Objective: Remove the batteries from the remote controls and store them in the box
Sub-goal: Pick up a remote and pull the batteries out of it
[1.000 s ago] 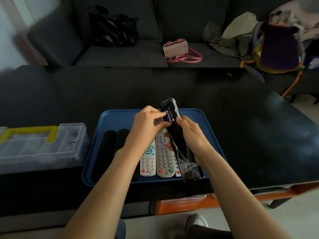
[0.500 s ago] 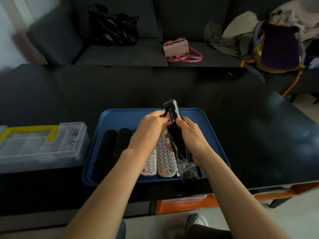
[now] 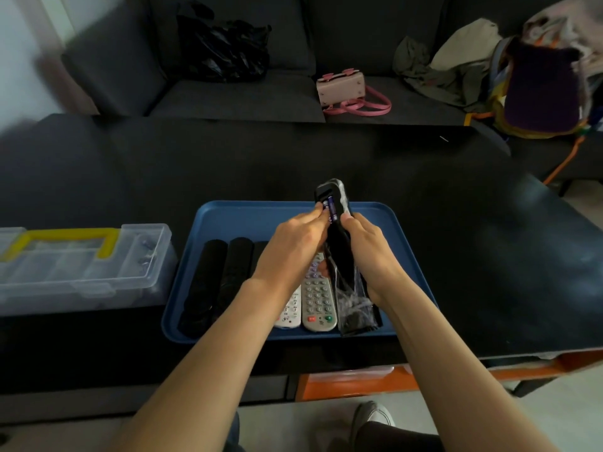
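Note:
My right hand (image 3: 372, 256) grips a black remote (image 3: 339, 246) in a clear plastic sleeve, held upright over the blue tray (image 3: 261, 216), its battery bay facing me. Two purple batteries (image 3: 329, 208) sit in the open bay near its top. My left hand (image 3: 293, 246) has its fingertips on the batteries at the bay's left edge. In the tray lie two black remotes (image 3: 215, 282) at the left and two white remotes (image 3: 318, 301) partly under my left wrist. A clear storage box (image 3: 81, 265) with a yellow handle stands left of the tray, lid closed.
The tray and box rest on a black table (image 3: 456, 223) whose near edge runs below the tray. Behind it is a dark sofa with a black bag (image 3: 222, 47), a pink handbag (image 3: 342, 86) and a heap of clothes (image 3: 489, 66). My shoe (image 3: 372, 419) shows on the floor.
My left hand has flattened and slid its fingertips up onto the batteries in the bay. The remote has stayed upright in my right hand.

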